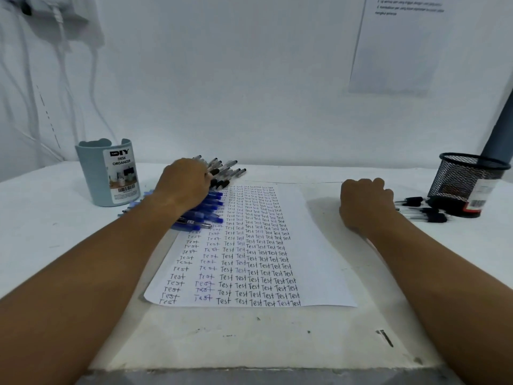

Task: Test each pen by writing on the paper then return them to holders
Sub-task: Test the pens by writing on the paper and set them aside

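A white paper (311, 245) filled with rows of the handwritten word "Test" lies in the middle of the table. At its top left corner are several blue pens (213, 209) and, behind them, several black-capped clear pens (230, 169). My left hand (184, 187) lies over this pile with its fingers curled down, pinching one of the black pens. My right hand (363, 202) rests on the table right of the paper as a loose fist with nothing visible in it. A grey-blue desk organizer (108, 176) stands at the left and a black mesh holder (463, 182) at the right.
A few more black pens (424, 211) lie on the table between my right hand and the mesh holder. A white wall with hanging cables (61, 65) and a taped sheet (397, 45) closes off the back. A grey pole (499, 134) leans behind the mesh holder.
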Demonstrator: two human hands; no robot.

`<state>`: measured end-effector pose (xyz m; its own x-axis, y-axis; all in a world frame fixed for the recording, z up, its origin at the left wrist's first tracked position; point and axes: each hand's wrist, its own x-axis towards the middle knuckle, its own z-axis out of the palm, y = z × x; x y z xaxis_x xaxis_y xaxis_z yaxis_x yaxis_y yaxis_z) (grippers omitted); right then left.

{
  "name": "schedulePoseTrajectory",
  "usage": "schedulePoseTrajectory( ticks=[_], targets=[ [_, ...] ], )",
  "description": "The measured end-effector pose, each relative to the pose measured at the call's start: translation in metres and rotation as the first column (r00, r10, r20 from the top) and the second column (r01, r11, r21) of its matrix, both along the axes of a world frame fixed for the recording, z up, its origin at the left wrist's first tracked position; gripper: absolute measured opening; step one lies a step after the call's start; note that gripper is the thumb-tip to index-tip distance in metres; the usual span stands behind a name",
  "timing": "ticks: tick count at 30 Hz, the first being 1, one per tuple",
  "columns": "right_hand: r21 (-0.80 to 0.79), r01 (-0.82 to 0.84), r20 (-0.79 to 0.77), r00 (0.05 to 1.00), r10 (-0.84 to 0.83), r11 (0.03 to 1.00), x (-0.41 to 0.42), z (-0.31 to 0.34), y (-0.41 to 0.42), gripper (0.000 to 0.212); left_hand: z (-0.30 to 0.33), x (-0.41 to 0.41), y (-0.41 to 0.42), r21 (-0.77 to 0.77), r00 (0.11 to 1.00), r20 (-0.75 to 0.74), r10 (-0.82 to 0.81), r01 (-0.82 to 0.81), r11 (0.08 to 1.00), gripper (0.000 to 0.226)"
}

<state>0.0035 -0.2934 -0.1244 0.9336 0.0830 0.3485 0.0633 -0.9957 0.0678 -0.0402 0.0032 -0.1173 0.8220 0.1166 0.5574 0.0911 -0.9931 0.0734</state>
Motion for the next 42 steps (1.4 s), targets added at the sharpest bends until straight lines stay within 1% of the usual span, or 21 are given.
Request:
schedulePoseTrajectory(
  ticks=[4, 6, 9, 12, 13, 14, 17, 22, 23, 25, 28, 30, 31, 34, 36, 39, 42],
  targets=[
    [-0.009, 0.005, 0.066, 0.998, -0.005, 1.000, 0.003, 0.000, -0.001, 0.009, -0.001, 0.005, -0.002, 0.051, 0.999, -0.025, 0.033, -0.032, 0.998, 0.033],
    [-0.002, 0.014, 0.075, 0.997, -0.014, 1.000, 0.004, 0.000, -0.003, 0.010, -0.001, 0.006, -0.001, 0.061, 0.998, -0.042, 0.053, -0.050, 0.997, 0.033],
    [0.038, 0.021, 0.066, 0.998, -0.023, 0.999, 0.009, -0.002, -0.005, 0.019, -0.001, 0.007, -0.001, 0.068, 0.996, -0.050, 0.078, -0.075, 0.995, 0.030],
    [0.050, 0.010, 0.087, 0.996, -0.015, 0.999, 0.012, -0.004, -0.005, 0.035, 0.000, 0.007, 0.000, 0.061, 0.993, -0.062, 0.101, -0.097, 0.993, 0.027],
    [0.053, 0.003, 0.093, 0.996, -0.008, 0.999, 0.012, -0.005, -0.005, 0.036, 0.001, 0.007, -0.001, 0.052, 0.993, -0.067, 0.102, -0.099, 0.994, 0.027],
    [0.052, -0.002, 0.093, 0.996, -0.003, 0.999, 0.012, -0.005, -0.004, 0.034, 0.001, 0.007, -0.001, 0.040, 0.993, -0.071, 0.099, -0.096, 0.995, 0.027],
    [0.036, -0.014, 0.085, 0.996, 0.011, 0.999, 0.013, -0.005, -0.002, 0.017, 0.002, 0.007, -0.002, 0.010, 0.994, -0.065, 0.083, -0.083, 0.997, 0.027],
    [0.030, -0.040, 0.081, 0.996, 0.038, 0.999, 0.014, -0.005, -0.001, 0.008, 0.002, 0.007, -0.003, -0.020, 0.995, -0.062, 0.074, -0.075, 0.997, 0.027],
    [0.016, -0.051, 0.083, 0.995, 0.049, 0.999, 0.014, -0.004, -0.001, 0.009, 0.002, 0.007, -0.003, -0.024, 0.996, -0.058, 0.071, -0.072, 0.997, 0.027],
    [0.004, -0.094, 0.075, 0.993, 0.093, 0.996, 0.015, -0.004, -0.001, 0.020, 0.003, 0.006, -0.003, -0.033, 0.996, -0.053, 0.067, -0.069, 0.997, 0.028],
    [0.096, -0.211, 0.071, 0.976, 0.204, 0.973, 0.016, -0.004, 0.000, 0.030, 0.003, 0.007, -0.002, -0.045, 0.997, -0.051, 0.058, -0.060, 0.997, 0.029],
    [0.125, -0.238, 0.074, 0.970, 0.230, 0.963, 0.017, -0.002, 0.000, 0.035, 0.003, 0.007, -0.002, -0.051, 0.997, -0.053, 0.058, -0.061, 0.997, 0.029],
    [0.110, -0.224, 0.068, 0.974, 0.218, 0.968, 0.018, -0.001, 0.000, 0.036, 0.003, 0.007, -0.002, -0.052, 0.997, -0.054, 0.060, -0.063, 0.997, 0.029],
    [0.000, -0.138, 0.046, 0.989, 0.138, 0.990, 0.018, -0.003, 0.000, 0.030, 0.002, 0.007, -0.002, -0.066, 0.997, -0.054, 0.055, -0.059, 0.996, 0.027],
    [-0.015, -0.124, 0.044, 0.991, 0.124, 0.992, 0.016, -0.005, -0.002, 0.030, 0.002, 0.008, -0.003, -0.076, 0.998, -0.048, 0.049, -0.053, 0.996, 0.027],
    [-0.004, -0.159, 0.050, 0.986, 0.159, 0.987, 0.014, -0.004, -0.002, 0.026, 0.002, 0.007, -0.002, -0.088, 0.999, -0.034, 0.040, -0.043, 0.995, 0.028],
    [0.051, -0.276, 0.151, 0.952, 0.266, 0.960, 0.013, -0.001, 0.002, 0.021, 0.004, 0.005, -0.004, -0.085, 1.000, -0.012, 0.020, -0.021, 0.996, 0.030]
  ],
)
